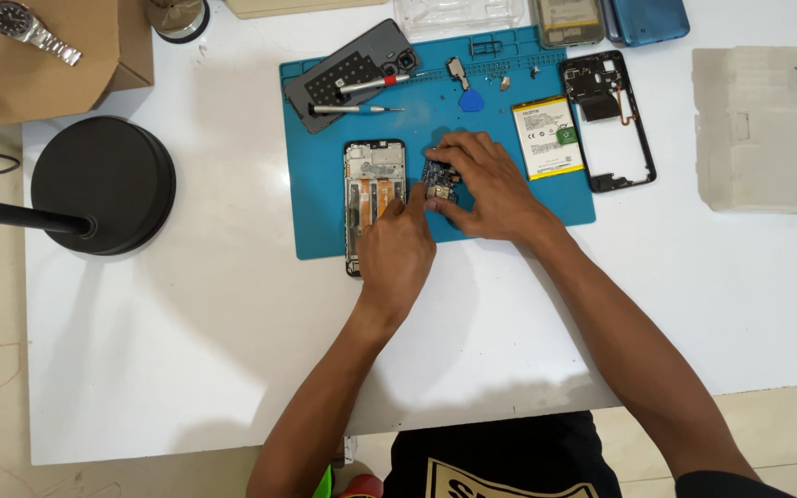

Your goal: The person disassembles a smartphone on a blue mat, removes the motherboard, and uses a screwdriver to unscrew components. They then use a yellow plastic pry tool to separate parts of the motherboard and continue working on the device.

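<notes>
The right hand (491, 189) pinches a small circuit board (439, 181) between thumb and fingers, likely to keep it from sliding. The left hand (397, 249) is mostly curled, with one finger stuck out and touching the board's near edge. The board sits on the blue work mat (325, 221), just beside the opened phone frame (372, 198). The battery (547, 136) and the black middle frame (612, 120) lie to the right, out of the way. The back cover (348, 78) holds two screwdrivers (357, 109) up top. The white table (186, 350) has lots of open room near the person. The mat's front edge is close to both wrists.
</notes>
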`<act>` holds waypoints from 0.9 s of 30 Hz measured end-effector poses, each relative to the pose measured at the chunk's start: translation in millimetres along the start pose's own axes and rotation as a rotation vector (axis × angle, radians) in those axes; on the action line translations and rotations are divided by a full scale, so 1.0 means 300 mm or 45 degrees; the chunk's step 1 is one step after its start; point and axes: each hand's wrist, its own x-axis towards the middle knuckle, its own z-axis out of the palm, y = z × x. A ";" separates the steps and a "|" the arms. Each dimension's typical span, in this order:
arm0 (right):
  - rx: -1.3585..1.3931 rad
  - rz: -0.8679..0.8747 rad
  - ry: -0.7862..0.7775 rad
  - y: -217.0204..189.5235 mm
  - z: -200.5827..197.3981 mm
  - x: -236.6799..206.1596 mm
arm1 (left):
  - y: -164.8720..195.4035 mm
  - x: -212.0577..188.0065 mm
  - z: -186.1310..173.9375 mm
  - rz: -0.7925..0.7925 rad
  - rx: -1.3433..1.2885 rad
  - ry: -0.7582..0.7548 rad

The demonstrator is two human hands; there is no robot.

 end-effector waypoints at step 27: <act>0.029 -0.052 0.064 0.001 -0.006 0.005 | -0.035 0.006 -0.015 -0.085 -0.353 0.002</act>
